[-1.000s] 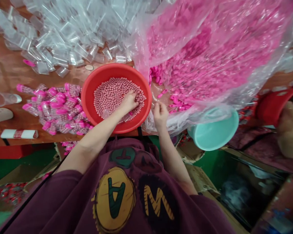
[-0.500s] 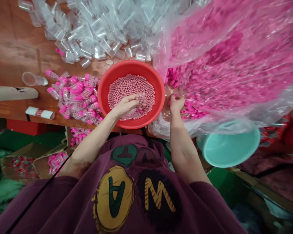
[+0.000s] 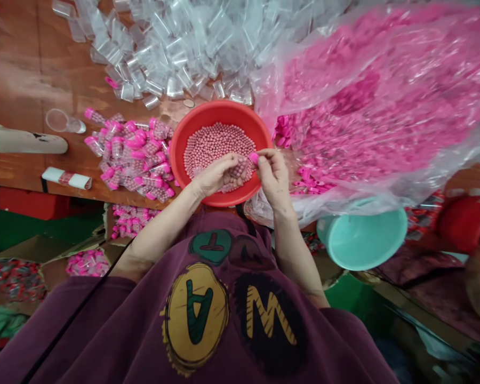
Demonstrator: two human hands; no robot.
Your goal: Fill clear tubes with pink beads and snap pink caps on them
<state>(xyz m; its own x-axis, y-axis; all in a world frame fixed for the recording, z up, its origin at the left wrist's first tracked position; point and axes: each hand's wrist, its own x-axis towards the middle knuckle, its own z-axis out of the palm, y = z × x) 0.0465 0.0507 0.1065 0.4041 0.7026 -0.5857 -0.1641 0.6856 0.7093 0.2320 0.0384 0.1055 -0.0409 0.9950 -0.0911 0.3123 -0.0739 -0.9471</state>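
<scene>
- Pink cap point(image 3: 254, 158): pinched in your right grip point(image 3: 274, 173), fingers nearly closed on it.
- Clear vial point(image 3: 240, 169): cupped in your left grip point(image 3: 218, 177), just left of the cap, above the red basin point(image 3: 208, 114).

Maroon sweatshirt point(image 3: 88, 325), letters upside down to camera: "A" on yellow disc point(image 3: 194, 317), "W" on black disc point(image 3: 269, 321), "T" on green disc point(image 3: 211, 246).
</scene>
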